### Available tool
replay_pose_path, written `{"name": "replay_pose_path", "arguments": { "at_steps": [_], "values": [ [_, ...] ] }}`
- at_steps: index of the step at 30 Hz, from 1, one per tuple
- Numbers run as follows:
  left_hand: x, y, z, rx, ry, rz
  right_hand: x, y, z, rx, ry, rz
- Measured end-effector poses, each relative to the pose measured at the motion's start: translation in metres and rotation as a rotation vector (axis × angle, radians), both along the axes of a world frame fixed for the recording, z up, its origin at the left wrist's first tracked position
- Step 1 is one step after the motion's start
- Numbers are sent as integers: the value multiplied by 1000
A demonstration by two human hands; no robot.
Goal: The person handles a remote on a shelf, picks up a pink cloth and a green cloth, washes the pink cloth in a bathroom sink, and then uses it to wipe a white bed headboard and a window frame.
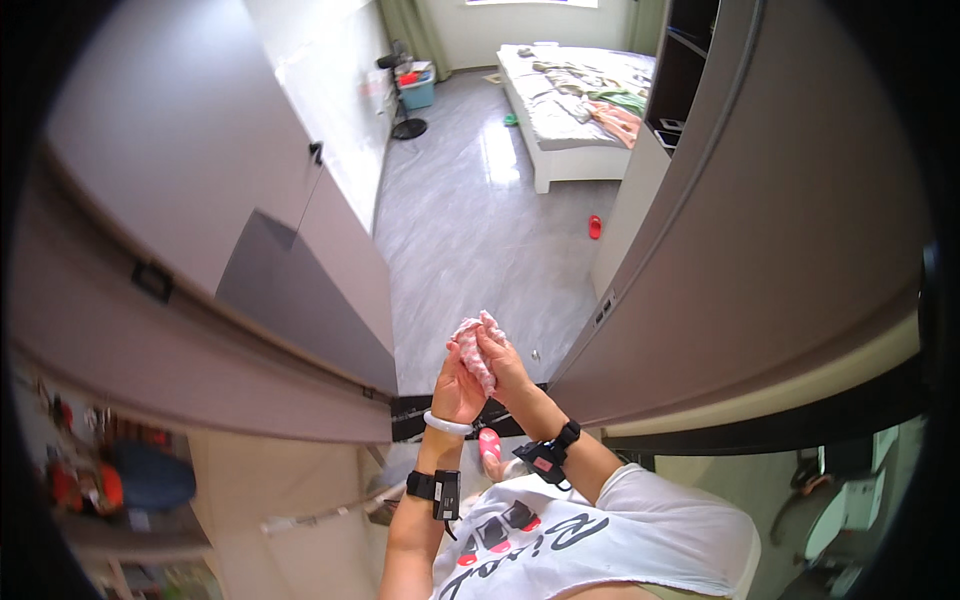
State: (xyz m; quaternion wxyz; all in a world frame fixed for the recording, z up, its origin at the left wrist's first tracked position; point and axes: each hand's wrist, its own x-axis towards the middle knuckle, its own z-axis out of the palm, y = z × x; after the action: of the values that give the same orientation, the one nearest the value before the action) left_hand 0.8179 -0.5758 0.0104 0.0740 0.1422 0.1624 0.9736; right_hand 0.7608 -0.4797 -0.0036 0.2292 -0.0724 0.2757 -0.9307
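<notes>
A crumpled pink-and-white patterned cloth [474,352] is bunched between my two hands, held out in front of my body. My left hand [454,386] supports it from the left, its palm turned up and fingers partly hidden by the fabric. From the right, my right hand [504,365] grips the folds with the thumb laid on top. A white bangle [448,424] circles my left wrist. Small black devices are strapped to both forearms.
I stand at a doorway with an open door [225,187] at left and a door frame [600,315] at right. Beyond are a bed [551,135] with rumpled clothes, a black fan [409,129], a blue bin [418,91] and a red slipper [595,226] on the grey floor [480,247].
</notes>
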Motion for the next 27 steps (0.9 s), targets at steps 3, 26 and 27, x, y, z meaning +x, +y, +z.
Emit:
{"name": "replay_pose_path", "arguments": {
  "at_steps": [3, 26, 27],
  "values": [
    [-52, -9, 9, -275, 9, -32, -53, -8, -4, -64, -20, -199],
    [-442, -60, 84, -1341, 905, -181, -326, -1, 36, 392, 98, -708],
    [-460, -55, 83, -1287, 900, -211, -335, 12, 34, 469, 99, -745]
  ]
}}
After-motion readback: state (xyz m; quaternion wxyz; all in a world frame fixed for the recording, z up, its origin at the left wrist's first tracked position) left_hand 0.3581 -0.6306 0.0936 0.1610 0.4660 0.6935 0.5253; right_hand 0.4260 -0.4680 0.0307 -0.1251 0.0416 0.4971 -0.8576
